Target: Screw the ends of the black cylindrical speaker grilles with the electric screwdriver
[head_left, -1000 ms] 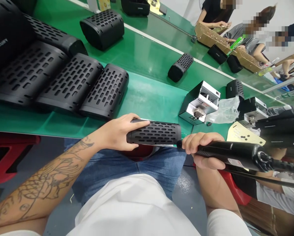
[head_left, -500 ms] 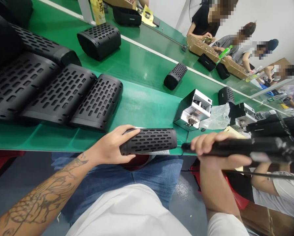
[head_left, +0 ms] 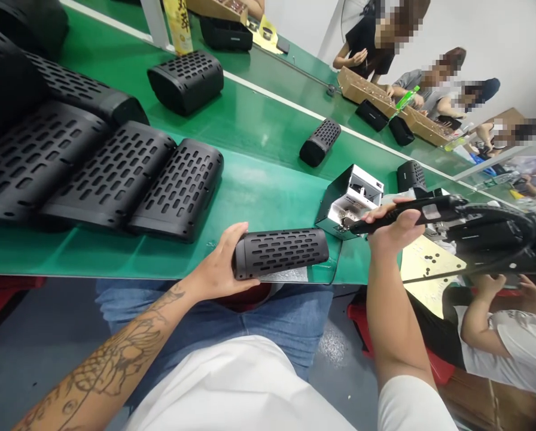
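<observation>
My left hand [head_left: 223, 269] grips the left end of a black slotted housing [head_left: 286, 251], thumb and fingers on either side of it. The housing lies at the near edge of the green table, slots facing up. In my right hand [head_left: 393, 230] is a black electric screwdriver [head_left: 434, 209], held nearly level with its cable running off to the right. The screwdriver's tip is at the front of a silver and black screw feeder [head_left: 353, 197]; whether it touches a screw there I cannot tell.
Several black slotted housings [head_left: 178, 185] stand in a row at the left. Others [head_left: 187, 81] sit farther back on the green table [head_left: 259, 185]. A yellow sheet with dark dots [head_left: 429, 263] lies at the right. Co-workers [head_left: 371, 48] work across the table, another person [head_left: 501, 323] at the right.
My right hand has moved the screwdriver up and away to the screw feeder. The housing has shifted slightly right with my left hand still on it.
</observation>
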Demonstrator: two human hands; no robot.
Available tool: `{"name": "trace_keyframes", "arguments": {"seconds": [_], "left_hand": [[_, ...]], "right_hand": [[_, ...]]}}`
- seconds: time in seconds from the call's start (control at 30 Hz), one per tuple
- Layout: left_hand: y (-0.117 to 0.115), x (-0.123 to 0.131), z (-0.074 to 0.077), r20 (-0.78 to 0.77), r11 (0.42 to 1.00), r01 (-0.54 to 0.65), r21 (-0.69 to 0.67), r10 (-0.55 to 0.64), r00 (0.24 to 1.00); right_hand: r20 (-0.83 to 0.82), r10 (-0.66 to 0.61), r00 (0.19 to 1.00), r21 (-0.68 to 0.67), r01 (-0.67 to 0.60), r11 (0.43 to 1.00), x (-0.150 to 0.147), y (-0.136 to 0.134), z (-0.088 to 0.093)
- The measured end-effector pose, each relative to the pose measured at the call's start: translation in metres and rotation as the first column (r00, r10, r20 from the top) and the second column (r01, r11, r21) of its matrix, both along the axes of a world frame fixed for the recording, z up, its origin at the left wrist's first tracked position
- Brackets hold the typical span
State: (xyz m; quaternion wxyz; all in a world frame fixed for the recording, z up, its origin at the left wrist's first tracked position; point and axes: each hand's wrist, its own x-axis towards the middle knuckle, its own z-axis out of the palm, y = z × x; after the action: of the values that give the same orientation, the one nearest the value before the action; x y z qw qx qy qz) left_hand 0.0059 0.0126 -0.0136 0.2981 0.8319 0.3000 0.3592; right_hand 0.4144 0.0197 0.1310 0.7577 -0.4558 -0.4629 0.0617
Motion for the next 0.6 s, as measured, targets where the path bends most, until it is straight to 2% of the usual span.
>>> {"name": "trace_keyframes", "arguments": {"seconds": [0.1, 0.17, 0.3, 0.43, 0.6], "left_hand": [[0.001, 0.001, -0.002, 0.019, 0.999, 0.012, -0.031, -0.012, 1.000], [0.001, 0.001, -0.003, 0.026, 0.999, 0.017, -0.028, -0.016, 1.000], [0.000, 0.003, -0.004, 0.044, 1.000, 0.008, -0.026, -0.007, 0.999], [0.000, 0.005, -0.004, 0.062, 1.000, 0.013, -0.020, -0.011, 0.998], [0.000, 0.006, -0.004, 0.080, 1.000, 0.014, -0.011, -0.013, 0.997]], "right_hand": [[-0.038, 0.092, 0.995, 0.041, -0.090, 0.995, -0.022, -0.034, 0.018], [0.009, 0.214, 0.977, 0.061, -0.214, 0.975, -0.043, -0.060, 0.028], [0.088, 0.502, 0.860, -0.031, -0.502, 0.865, -0.097, -0.096, 0.031], [0.009, 0.620, 0.785, 0.044, -0.619, 0.784, -0.137, -0.091, 0.022], [-0.066, 0.661, 0.747, 0.011, -0.662, 0.749, -0.144, -0.069, 0.016]]}}
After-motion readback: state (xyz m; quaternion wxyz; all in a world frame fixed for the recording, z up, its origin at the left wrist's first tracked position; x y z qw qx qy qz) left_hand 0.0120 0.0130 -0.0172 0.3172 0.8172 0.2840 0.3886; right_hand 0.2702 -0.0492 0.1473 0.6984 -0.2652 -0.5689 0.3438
